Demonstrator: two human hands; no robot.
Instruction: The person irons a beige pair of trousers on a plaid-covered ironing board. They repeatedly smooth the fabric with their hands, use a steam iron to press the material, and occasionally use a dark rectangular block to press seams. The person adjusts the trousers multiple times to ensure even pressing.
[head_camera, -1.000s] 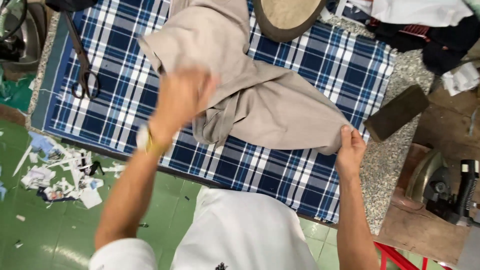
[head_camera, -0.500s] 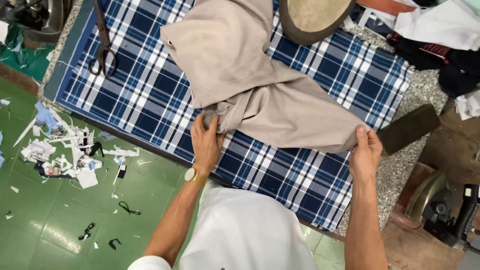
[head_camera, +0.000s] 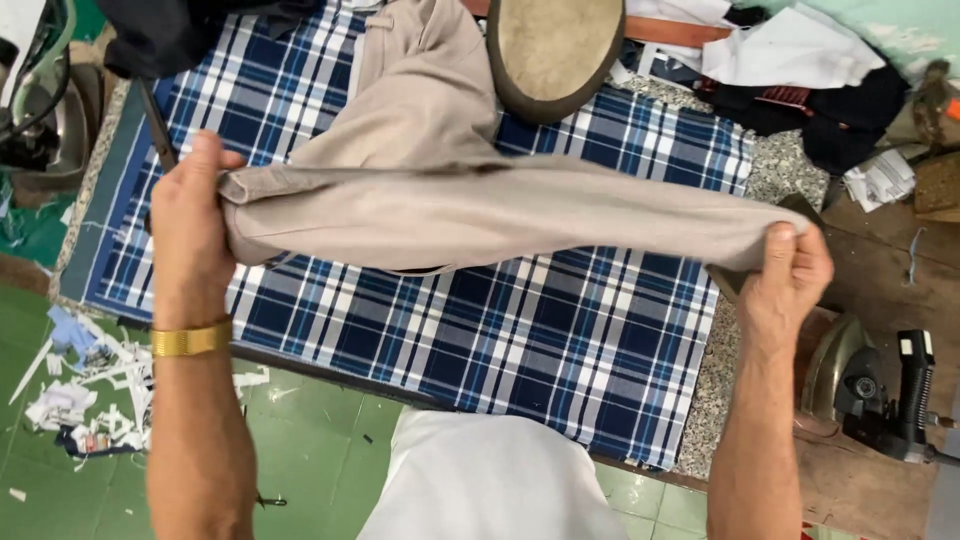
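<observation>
Beige trousers (head_camera: 450, 215) stretch taut between both hands above the blue plaid cloth (head_camera: 500, 340) on the worktop (head_camera: 715, 400) — the left hand (head_camera: 188, 235) has its fingers clamped around one end, the right hand (head_camera: 790, 280) pinches the other. Beyond the fingers lies a round tan pad (head_camera: 555, 50); scissors (head_camera: 158, 130) peek out just past the left fingers.

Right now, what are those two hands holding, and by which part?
Both hold the beige garment, stretched above the plaid cloth: the left hand grips one end, the right hand the other.
</observation>
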